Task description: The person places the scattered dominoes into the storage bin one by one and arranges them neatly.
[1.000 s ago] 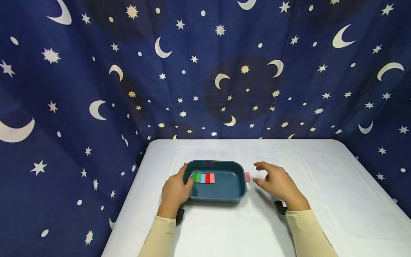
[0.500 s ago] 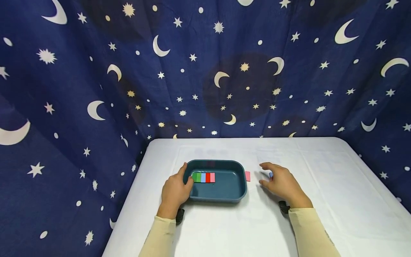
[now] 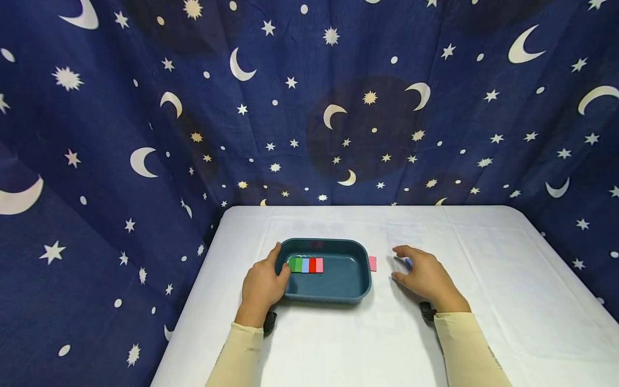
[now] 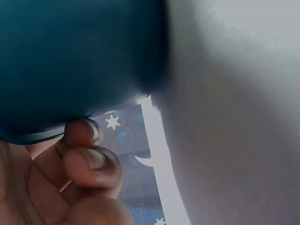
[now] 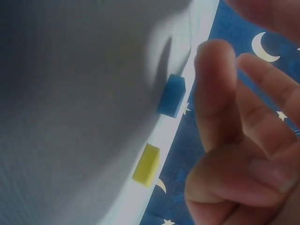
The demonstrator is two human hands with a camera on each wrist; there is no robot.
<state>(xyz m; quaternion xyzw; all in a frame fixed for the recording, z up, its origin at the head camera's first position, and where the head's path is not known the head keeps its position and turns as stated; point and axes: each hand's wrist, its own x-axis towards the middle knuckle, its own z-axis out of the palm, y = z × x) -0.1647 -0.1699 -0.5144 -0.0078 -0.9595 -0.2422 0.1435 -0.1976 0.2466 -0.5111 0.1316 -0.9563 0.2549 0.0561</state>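
A dark teal rectangular tub (image 3: 333, 290) stands on the table, and my left hand (image 3: 263, 286) grips its left end, thumb over the rim. In the left wrist view, curled fingers (image 4: 93, 161) lie against the tub's (image 4: 84, 61) outside. Inside, several coloured blocks sit side by side in a row: green ones, a light blue block (image 3: 306, 265), a red block (image 3: 312, 265) and a pink block (image 3: 319, 265). My right hand (image 3: 425, 275) hovers with thumb and fingers apart, holding nothing. Near it lies a blue block (image 5: 172, 96), partly hidden in the head view.
Against the tub's right end lies another pink block (image 3: 373, 264), outside it. A yellow block (image 5: 146, 165) shows near the blue one in the right wrist view; my right hand hides it in the head view. A star-and-moon curtain (image 3: 290, 107) surrounds the white table (image 3: 338, 349).
My right hand has moved a little to the right, away from the pink block, and part of the blue block now shows beside it. The left hand has kept its place on the tub.
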